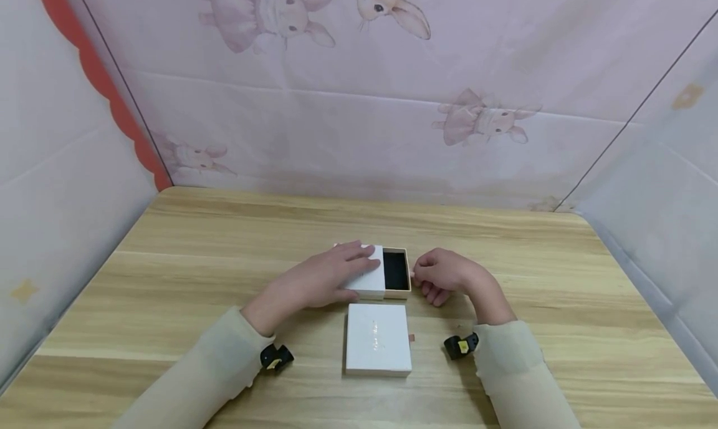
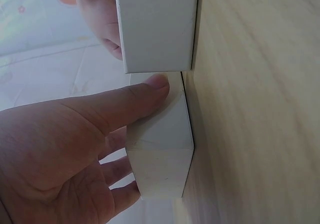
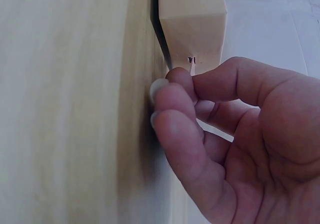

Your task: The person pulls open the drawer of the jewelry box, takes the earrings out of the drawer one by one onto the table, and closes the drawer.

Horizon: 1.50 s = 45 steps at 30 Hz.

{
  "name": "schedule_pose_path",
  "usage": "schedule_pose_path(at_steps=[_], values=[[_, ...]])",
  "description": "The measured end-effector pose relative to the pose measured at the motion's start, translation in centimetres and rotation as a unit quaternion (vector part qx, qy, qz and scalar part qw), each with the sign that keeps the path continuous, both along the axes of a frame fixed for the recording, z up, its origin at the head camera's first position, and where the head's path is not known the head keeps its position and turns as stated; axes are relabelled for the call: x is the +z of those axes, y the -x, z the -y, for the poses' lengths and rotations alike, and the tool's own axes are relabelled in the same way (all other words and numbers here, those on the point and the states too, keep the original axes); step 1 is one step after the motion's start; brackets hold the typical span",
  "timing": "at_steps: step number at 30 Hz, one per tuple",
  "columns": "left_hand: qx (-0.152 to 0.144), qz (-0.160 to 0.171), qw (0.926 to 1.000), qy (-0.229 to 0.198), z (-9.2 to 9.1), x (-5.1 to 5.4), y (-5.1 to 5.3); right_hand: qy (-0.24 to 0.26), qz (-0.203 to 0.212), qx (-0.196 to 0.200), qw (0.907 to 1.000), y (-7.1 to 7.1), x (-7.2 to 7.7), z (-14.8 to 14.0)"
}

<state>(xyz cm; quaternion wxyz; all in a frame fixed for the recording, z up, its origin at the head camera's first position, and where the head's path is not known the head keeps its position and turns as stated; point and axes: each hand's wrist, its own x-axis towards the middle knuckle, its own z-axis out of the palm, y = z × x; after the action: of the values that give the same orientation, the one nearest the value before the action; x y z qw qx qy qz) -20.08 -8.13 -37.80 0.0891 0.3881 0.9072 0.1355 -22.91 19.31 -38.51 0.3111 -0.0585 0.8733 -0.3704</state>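
A white drawer box (image 1: 367,282) lies on the table, its tray (image 1: 409,270) with a black inside slid partly out to the right. My left hand (image 1: 328,273) holds the sleeve, fingers spread over its top and thumb (image 2: 145,96) along the near side. At the tray's right end, my right hand (image 1: 445,273) pinches a small pinkish ribbon tab (image 3: 193,68) between thumb and forefinger, the other fingers curled below. The ribbon comes out of a slot in the tray's front (image 3: 195,33). What the fingertips cover of it is hidden.
A second white box (image 1: 378,354), closed, with shiny lettering and a ribbon tab (image 1: 412,338) on its right, lies just in front of the first. The wooden table (image 1: 224,229) meets printed cloth walls (image 1: 336,142) at the back and sides.
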Motion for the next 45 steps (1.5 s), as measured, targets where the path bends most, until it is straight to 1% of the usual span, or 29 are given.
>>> schedule_pose_path(at_steps=[7, 14, 20, 29, 37, 45], values=[[-0.002, -0.002, 1.0000, 0.000, -0.06, -0.05, 0.20, -0.004, -0.003, 0.000, 1.0000, 0.06, 0.10, -0.20], [0.008, 0.005, 0.9999, 0.005, 0.01, -0.41, 0.25, 0.001, 0.002, -0.003, 1.0000, -0.15, 0.23, -0.22], [0.003, -0.007, 0.9999, 0.009, 0.12, -0.46, 0.28, -0.002, -0.001, -0.001, 1.0000, -0.10, 0.29, -0.20], [0.004, -0.002, 1.0000, 0.004, 0.04, -0.40, 0.25, -0.005, 0.000, -0.004, 1.0000, -0.06, 0.17, -0.50], [0.002, -0.006, 1.0000, 0.005, 0.03, -0.56, 0.30, -0.014, -0.005, 0.000, 0.9999, -0.01, 0.18, -0.66], [-0.004, -0.010, 0.9999, 0.006, 0.10, -0.72, 0.41, -0.011, -0.001, -0.001, 0.9999, 0.01, 0.10, -0.68]])
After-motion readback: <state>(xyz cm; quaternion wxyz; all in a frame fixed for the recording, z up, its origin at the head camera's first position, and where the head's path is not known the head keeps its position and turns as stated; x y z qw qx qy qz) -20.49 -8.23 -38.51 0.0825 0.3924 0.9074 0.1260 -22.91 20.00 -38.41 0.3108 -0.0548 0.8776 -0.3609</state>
